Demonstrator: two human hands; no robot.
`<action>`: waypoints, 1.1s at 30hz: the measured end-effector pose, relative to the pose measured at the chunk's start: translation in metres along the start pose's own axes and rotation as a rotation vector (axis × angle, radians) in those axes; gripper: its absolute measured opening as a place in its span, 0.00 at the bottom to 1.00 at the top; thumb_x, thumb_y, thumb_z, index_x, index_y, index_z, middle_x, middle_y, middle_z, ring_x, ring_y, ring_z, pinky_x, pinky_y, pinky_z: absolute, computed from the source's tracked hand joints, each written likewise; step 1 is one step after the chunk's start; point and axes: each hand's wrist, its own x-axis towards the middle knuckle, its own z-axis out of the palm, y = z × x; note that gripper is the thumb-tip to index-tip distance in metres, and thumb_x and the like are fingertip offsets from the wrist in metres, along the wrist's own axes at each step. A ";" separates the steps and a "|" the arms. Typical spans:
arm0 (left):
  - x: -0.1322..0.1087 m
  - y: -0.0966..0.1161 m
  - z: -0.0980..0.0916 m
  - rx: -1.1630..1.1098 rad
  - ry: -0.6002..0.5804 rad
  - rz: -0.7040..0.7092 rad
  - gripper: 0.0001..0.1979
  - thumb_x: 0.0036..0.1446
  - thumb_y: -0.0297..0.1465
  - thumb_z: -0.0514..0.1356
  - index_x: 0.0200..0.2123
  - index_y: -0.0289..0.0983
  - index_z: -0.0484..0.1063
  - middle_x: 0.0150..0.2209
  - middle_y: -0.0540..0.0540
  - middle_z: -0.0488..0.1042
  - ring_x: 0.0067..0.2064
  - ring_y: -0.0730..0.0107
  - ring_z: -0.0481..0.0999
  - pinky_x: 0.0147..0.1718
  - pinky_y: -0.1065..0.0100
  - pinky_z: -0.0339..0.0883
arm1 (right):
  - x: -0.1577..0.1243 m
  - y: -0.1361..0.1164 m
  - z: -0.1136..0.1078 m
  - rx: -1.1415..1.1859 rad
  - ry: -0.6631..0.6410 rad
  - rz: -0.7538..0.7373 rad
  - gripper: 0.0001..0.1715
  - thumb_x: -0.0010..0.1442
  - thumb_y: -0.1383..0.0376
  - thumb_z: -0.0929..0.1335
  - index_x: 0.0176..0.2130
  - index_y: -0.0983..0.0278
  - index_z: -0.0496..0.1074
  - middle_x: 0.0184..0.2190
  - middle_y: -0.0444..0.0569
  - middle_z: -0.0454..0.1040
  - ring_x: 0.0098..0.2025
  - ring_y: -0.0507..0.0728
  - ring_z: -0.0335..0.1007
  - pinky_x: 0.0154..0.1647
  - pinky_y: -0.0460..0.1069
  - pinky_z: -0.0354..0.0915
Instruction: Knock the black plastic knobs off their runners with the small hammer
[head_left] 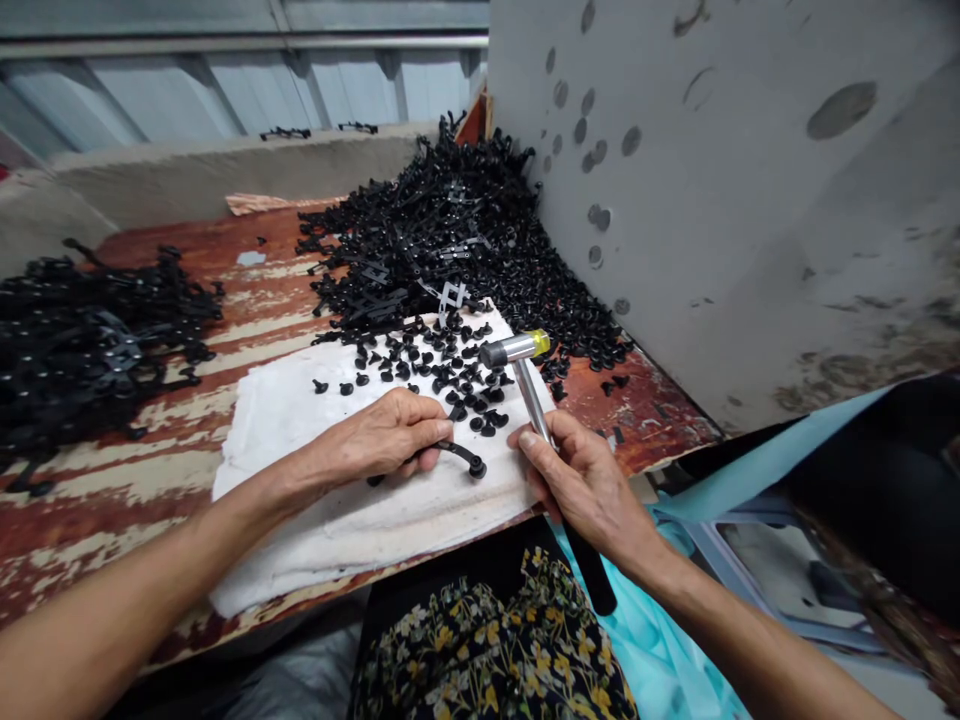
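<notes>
My left hand is closed around a black curved part, whose round end sticks out to the right over the white cloth. In my right hand is a small hammer, gripped by its metal shaft, with the black handle end hanging past the table edge. The hammer's head, one face black and the other yellow, is up and beyond both hands. Several small black knobs lie scattered on the cloth just beyond my left hand.
A large heap of black parts fills the back of the worn red table. Another heap lies at the left. A grey spotted panel stands along the right side. Teal fabric hangs below the table at the right.
</notes>
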 end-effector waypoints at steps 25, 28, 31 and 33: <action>0.000 0.004 -0.001 0.074 -0.027 0.006 0.17 0.56 0.44 0.52 0.26 0.36 0.66 0.20 0.50 0.65 0.17 0.79 0.57 0.14 0.76 0.48 | 0.000 0.002 0.000 0.011 -0.010 -0.014 0.13 0.63 0.55 0.63 0.32 0.61 0.64 0.17 0.37 0.59 0.18 0.49 0.52 0.18 0.46 0.49; 0.000 0.005 -0.002 0.093 -0.016 0.011 0.18 0.57 0.43 0.51 0.24 0.36 0.65 0.19 0.50 0.64 0.17 0.78 0.57 0.14 0.76 0.48 | 0.001 0.002 0.000 0.012 -0.012 -0.018 0.13 0.63 0.55 0.63 0.32 0.61 0.64 0.17 0.37 0.58 0.18 0.49 0.51 0.18 0.46 0.49; 0.000 0.005 -0.002 0.092 -0.007 0.010 0.17 0.57 0.43 0.51 0.24 0.36 0.65 0.19 0.50 0.64 0.17 0.78 0.57 0.14 0.76 0.48 | 0.001 0.002 -0.001 0.015 -0.014 -0.018 0.13 0.63 0.55 0.63 0.33 0.61 0.65 0.19 0.38 0.59 0.19 0.50 0.52 0.19 0.46 0.50; 0.000 0.004 -0.002 0.068 -0.015 0.007 0.17 0.57 0.43 0.51 0.25 0.36 0.65 0.19 0.50 0.64 0.16 0.79 0.56 0.14 0.76 0.47 | 0.001 0.002 -0.001 0.009 -0.004 -0.034 0.13 0.62 0.55 0.63 0.33 0.61 0.66 0.20 0.39 0.61 0.21 0.50 0.54 0.20 0.46 0.52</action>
